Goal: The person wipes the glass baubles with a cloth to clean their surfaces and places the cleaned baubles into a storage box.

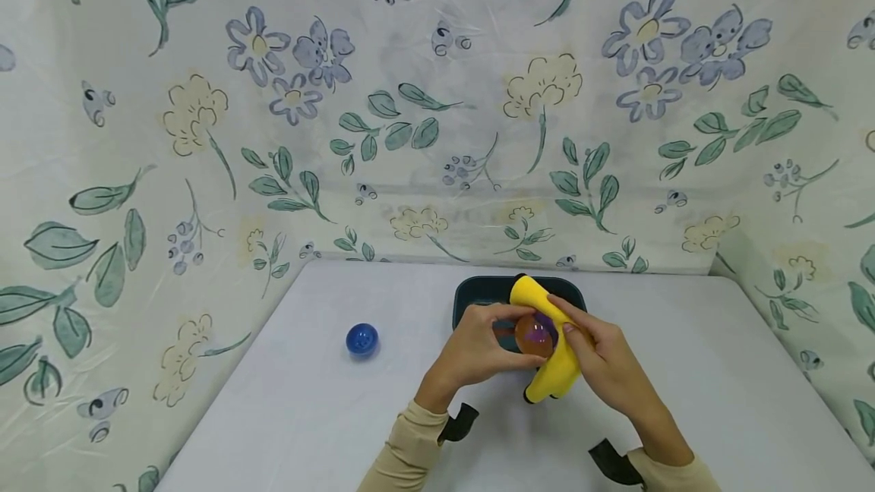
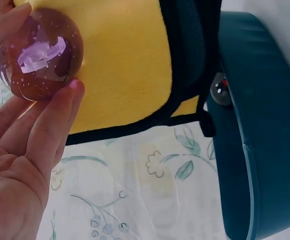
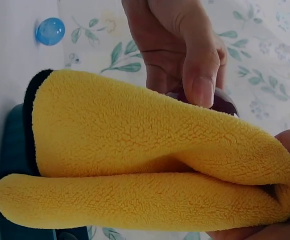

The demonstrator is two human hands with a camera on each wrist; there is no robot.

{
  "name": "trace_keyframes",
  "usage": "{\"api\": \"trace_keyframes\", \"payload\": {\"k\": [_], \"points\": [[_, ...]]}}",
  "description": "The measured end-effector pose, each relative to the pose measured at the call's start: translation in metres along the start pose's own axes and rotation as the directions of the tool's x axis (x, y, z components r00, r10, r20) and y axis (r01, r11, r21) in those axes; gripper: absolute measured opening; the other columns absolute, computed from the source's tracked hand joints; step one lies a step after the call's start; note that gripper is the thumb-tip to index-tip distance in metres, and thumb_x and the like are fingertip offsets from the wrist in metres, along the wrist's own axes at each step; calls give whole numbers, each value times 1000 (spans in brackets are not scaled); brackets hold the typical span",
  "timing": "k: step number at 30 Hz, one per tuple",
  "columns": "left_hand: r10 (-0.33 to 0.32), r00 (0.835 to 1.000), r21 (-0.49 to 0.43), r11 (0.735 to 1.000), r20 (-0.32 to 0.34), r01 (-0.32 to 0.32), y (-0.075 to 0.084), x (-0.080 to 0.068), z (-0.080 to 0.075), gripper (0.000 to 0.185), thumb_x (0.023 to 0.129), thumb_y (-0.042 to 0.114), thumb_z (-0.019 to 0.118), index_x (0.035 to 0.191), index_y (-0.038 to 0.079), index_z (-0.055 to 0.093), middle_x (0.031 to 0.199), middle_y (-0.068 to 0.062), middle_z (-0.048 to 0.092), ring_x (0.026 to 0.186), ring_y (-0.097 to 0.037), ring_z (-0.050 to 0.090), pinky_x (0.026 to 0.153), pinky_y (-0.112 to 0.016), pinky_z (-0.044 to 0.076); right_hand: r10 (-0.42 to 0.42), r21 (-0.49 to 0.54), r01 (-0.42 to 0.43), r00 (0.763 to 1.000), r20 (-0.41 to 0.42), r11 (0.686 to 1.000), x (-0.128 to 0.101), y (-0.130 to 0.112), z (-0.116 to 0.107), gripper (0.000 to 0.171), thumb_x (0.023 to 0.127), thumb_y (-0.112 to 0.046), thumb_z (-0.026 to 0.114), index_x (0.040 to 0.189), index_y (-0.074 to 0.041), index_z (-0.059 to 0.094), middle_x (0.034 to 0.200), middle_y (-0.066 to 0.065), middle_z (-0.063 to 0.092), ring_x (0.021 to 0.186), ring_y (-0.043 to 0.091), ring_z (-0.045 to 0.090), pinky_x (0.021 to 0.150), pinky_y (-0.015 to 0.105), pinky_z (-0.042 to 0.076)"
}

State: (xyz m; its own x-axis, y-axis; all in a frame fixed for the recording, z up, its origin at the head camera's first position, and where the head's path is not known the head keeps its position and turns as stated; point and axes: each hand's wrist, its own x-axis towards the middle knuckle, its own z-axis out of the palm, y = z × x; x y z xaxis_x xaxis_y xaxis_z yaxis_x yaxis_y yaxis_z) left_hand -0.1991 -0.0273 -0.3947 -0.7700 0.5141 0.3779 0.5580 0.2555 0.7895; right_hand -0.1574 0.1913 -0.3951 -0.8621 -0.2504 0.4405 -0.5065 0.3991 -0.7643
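My left hand (image 1: 472, 348) holds a see-through ball (image 1: 532, 336) between thumb and fingers. In the left wrist view the ball (image 2: 40, 55) looks reddish-brown, with light specks and a pale purple shape inside. A yellow plush cloth (image 1: 557, 370) with black edging hangs folded from my right hand (image 1: 608, 367), which grips it against the ball's right side. In the right wrist view the cloth (image 3: 134, 130) covers most of the ball. Both hands are above the near edge of a dark green tray (image 1: 459, 306).
A blue see-through ball (image 1: 361, 340) sits on the white table (image 1: 301, 401), left of the tray. Inside the tray lies a clear ball with a bit of red (image 2: 221, 91). Floral sheeting (image 1: 437, 173) stands behind the table and along its sides.
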Motion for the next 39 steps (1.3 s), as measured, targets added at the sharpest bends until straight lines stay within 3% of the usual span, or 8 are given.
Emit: {"api": "trace_keyframes", "payload": {"k": [7,15,20,24,32,39], "points": [[-20,1000,-35,999,-1,20,-1,-1,-2,57,76,13,92,127,0,70,124,-13,75,112,-25,73,88,-24,62,74,27,-74,997,27,997,1,0,0,41,109,-6,43,149,-4,54,86,6,59,68,9,53,63,21,52],[-50,999,-94,994,-6,49,-3,-1,-3,56,78,14,91,128,2,70,124,-11,74,109,-22,73,88,-27,63,112,55,-113,993,30,992,2,3,2,41,109,-6,42,148,-3,54,80,6,50,65,11,51,58,22,48],[-72,997,-103,992,-40,67,-5,-1,-5,55,79,17,91,129,5,71,125,-8,75,109,-20,72,88,-28,63,162,81,-165,986,38,983,3,2,4,41,110,-8,42,149,-2,53,99,16,64,72,12,57,64,23,55],[-92,994,-116,990,-63,84,-5,-1,-5,55,79,18,91,129,6,71,127,-6,74,112,-20,71,89,-31,64,184,97,-187,982,37,978,2,1,7,42,110,-9,43,150,0,51,112,22,68,76,13,60,69,23,59],[-101,990,-180,980,-95,83,-7,1,-4,54,79,15,90,129,7,70,129,-8,71,113,-21,71,90,-29,63,192,145,-196,980,44,970,2,1,8,43,110,-9,42,152,1,48,99,19,67,72,14,61,67,24,60],[-115,985,-169,981,-131,92,-9,2,-5,53,81,22,90,128,10,69,128,-6,69,112,-21,71,91,-32,63,212,165,-215,976,40,963,1,-1,9,45,109,-9,43,152,4,46,110,24,69,74,13,63,71,22,61]]}}
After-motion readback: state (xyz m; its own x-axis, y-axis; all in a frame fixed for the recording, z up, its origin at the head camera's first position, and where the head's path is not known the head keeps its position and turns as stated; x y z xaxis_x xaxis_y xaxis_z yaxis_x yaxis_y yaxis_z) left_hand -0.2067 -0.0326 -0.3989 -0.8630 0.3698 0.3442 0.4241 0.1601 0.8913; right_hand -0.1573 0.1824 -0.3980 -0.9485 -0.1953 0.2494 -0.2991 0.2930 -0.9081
